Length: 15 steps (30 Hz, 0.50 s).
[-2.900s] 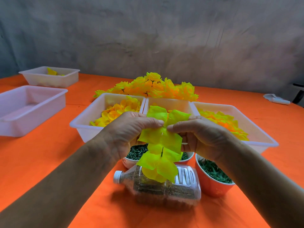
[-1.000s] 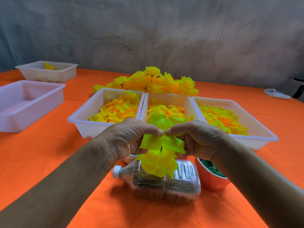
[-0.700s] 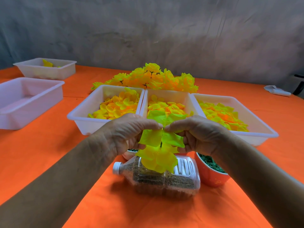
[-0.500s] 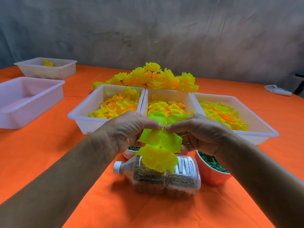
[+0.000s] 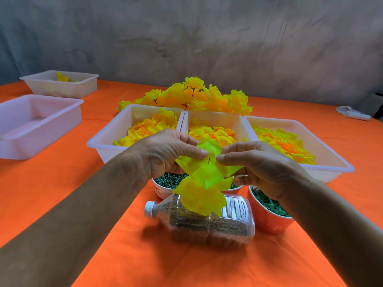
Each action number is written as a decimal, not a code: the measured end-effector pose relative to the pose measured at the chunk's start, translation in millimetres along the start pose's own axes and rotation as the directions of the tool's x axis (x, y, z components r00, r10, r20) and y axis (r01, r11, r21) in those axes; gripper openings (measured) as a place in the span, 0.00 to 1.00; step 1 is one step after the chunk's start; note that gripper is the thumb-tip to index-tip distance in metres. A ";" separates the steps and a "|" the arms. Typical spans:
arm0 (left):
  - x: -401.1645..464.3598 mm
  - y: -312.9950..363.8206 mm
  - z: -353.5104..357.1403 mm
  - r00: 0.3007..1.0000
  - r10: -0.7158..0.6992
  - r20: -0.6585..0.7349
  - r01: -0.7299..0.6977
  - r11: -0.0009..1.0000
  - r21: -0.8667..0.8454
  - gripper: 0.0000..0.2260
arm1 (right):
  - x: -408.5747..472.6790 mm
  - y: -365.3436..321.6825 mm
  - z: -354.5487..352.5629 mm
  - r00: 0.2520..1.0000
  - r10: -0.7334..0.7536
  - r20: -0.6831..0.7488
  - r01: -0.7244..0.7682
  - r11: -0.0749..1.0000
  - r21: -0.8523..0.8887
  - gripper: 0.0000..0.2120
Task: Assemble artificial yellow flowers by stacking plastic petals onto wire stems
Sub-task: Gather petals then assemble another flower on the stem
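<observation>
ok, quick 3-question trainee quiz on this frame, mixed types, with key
1. True or false: both hands pinch the yellow-green petal stack.
2. The clear bottle is: A) upright B) lying on its side C) inside a tray.
3. Fill in: the finished flowers are piled ____ the three petal trays.

Key: 1 true: left hand and right hand grip it at the stem tip. 2 B. 3 behind.

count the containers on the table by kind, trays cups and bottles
White trays: 5, three side by side and two at far left
Red cups: 2
Clear bottle: 1
Total: 8
</observation>
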<state>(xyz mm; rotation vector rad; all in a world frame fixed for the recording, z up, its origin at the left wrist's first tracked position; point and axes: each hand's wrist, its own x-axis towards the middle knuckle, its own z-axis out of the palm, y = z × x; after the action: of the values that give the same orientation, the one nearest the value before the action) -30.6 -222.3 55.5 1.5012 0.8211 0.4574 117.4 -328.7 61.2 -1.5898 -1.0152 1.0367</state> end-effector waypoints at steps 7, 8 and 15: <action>3.5 -0.8 -1.8 0.999 0.028 0.029 -0.030 0.997 0.066 0.21 | -1.5 2.9 4.9 0.999 0.000 -0.043 -0.003 0.997 -0.073 0.12; 3.7 -1.1 -1.5 0.999 0.030 0.030 -0.033 0.996 0.083 0.21 | -1.2 3.3 5.4 0.999 0.002 -0.048 -0.006 0.996 -0.092 0.13; 7.5 -3.0 -1.3 0.998 0.030 0.047 -0.036 0.987 0.153 0.19 | 1.0 7.8 7.2 0.997 0.009 -0.072 -0.021 0.985 -0.169 0.18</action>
<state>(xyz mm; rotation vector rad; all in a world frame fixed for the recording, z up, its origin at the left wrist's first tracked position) -27.2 -216.2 51.3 1.6642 0.8127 0.3907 111.9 -327.4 52.1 -1.7619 -1.0680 0.9167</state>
